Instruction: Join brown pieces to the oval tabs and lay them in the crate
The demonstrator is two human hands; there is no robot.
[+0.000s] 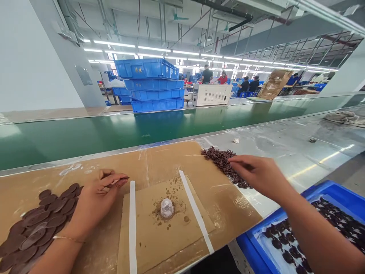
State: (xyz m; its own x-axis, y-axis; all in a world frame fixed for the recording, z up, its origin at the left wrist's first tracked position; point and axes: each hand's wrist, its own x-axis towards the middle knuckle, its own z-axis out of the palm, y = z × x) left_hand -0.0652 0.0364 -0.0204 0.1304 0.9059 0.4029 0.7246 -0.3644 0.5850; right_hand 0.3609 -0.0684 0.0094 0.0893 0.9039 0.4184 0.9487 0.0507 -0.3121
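Observation:
My left hand (98, 196) is raised over the brown board, its thumb and index finger pinched on a small dark piece (125, 178). My right hand (256, 173) has its fingers pressed together at the pile of small dark curled pieces (221, 161); whatever may be between the fingertips is too small to make out. Between the hands, a whitish round lump (167, 208) sits on a cardboard sheet (154, 239) with white tape strips on both sides. Flat dark brown oval discs (42, 220) lie heaped at the left, beside my left forearm.
A blue tray (251, 243) with rows of dark pieces stands at the lower right. A green conveyor belt (114, 131) runs behind the board. Beyond it are stacked blue crates (156, 84), a white machine (212, 95) and several people. A cloth (346, 118) lies far right.

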